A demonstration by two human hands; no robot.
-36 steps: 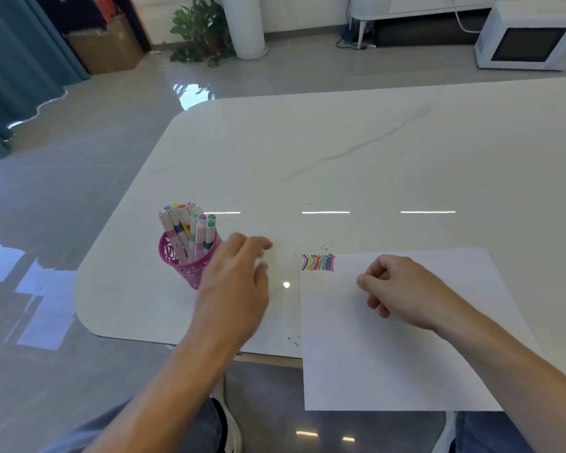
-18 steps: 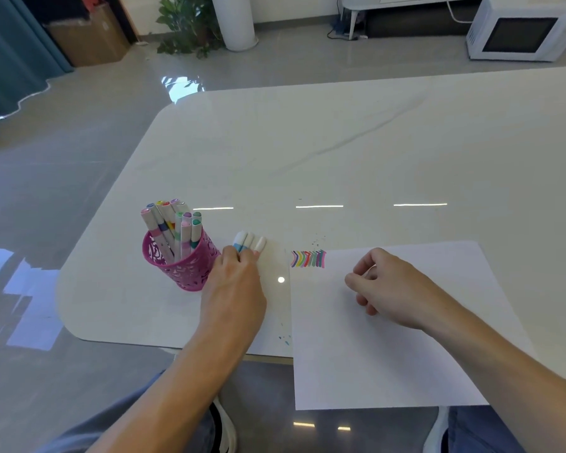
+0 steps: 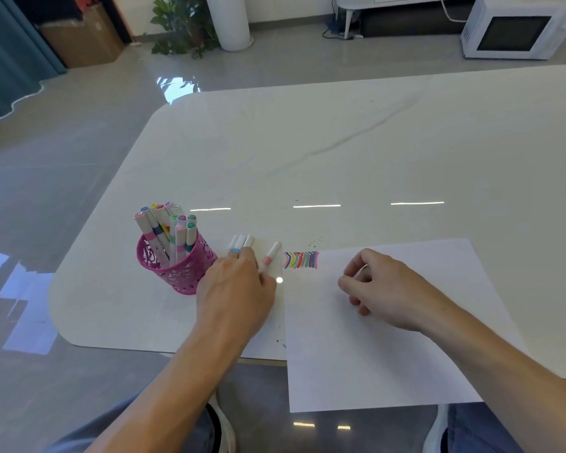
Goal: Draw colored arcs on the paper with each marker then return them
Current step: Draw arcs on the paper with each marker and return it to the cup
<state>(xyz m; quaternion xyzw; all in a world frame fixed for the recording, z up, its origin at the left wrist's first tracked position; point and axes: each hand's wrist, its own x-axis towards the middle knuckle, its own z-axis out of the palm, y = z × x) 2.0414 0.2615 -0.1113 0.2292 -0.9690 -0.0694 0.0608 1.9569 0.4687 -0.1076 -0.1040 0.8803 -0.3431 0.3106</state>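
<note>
A pink mesh cup [image 3: 180, 268] stands near the table's front left and holds several white markers [image 3: 169, 230] with coloured bands. My left hand [image 3: 237, 291] lies just right of the cup. Its fingertips cover the near ends of three loose markers [image 3: 241, 243] lying on the table. A fourth, pink-banded marker [image 3: 272, 255] angles off to the right, its near end pinched at my thumb and forefinger. The white paper [image 3: 373, 354] hangs over the front edge and carries a row of coloured arcs [image 3: 301, 259] at its top left corner. My right hand [image 3: 383, 289] rests on the paper, fingers loosely curled.
The white marble table [image 3: 340, 152] stretches far back and right. Small ink specks [image 3: 314, 241] mark it above the arcs. On the floor beyond are a plant [image 3: 183, 27], a cardboard box [image 3: 82, 40] and a microwave [image 3: 517, 27].
My left hand came down onto the loose markers beside the cup. The pink-banded marker has swung out to the right of the other three. My right hand stayed on the paper.
</note>
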